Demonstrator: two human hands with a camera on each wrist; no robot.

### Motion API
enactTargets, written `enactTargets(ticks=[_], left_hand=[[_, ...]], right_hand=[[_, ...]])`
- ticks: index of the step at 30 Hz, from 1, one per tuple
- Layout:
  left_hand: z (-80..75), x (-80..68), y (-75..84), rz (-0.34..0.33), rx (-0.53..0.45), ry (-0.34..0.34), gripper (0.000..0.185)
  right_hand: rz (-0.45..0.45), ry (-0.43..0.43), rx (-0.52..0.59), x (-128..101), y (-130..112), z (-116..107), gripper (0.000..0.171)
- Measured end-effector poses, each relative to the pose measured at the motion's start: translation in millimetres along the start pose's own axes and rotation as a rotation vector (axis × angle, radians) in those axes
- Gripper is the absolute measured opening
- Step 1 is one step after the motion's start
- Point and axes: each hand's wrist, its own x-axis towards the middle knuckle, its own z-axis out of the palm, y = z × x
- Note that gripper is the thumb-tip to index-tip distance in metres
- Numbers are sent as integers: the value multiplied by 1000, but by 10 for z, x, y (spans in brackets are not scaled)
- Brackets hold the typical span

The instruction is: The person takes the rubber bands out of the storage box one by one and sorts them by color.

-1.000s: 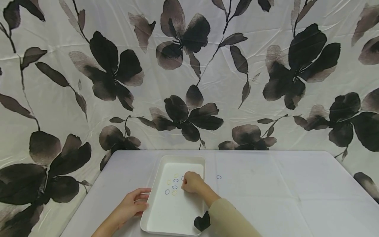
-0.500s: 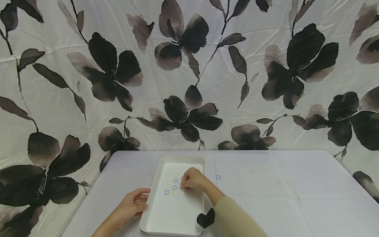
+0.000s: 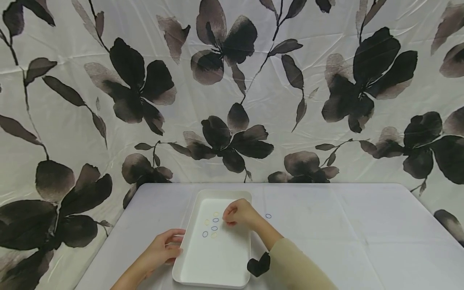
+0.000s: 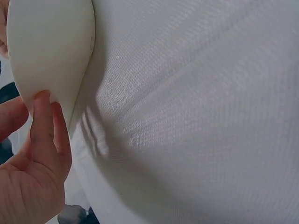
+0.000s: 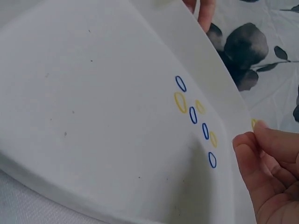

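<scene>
A white tray (image 3: 188, 257) lies on the table with several small blue and yellow rubber bands (image 3: 214, 228) (image 5: 193, 115) in its far half. My right hand (image 3: 232, 215) hovers over the tray's far right part with curled fingers. Its fingertips (image 5: 261, 135) pinch a small yellow rubber band (image 5: 253, 123). My left hand (image 3: 170, 245) grips the tray's left rim (image 4: 51, 51), with a finger (image 4: 44, 126) against the edge. One blue rubber band (image 3: 268, 216) lies on the table just right of the tray.
The table (image 3: 344, 233) has a pale grey cloth. A flowered curtain (image 3: 232, 92) hangs right behind it. A black strap (image 3: 259, 266) sits on my right forearm, over the tray's near right corner.
My right hand has risen from the bands in the tray and moved a little back and to the right. The left hand and the tray stay put.
</scene>
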Motion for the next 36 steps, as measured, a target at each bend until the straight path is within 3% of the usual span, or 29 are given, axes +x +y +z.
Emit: enactTargets(ticks=[6,14,26,36], left_hand=[[4,-15,35,13,-2,-6,56],[6,-5,42,15,4,-9,56],[2,13,22,-7,23,25,55],[-2,4,5,1,9,0,56]], right_hand=[[-1,13,60,-31,-47,-100,6],[-73,15,119,-97,-32,-237,5],[-47,73,136,-189,30,-388,13],[-28,79,168,-318,16,-533,13]])
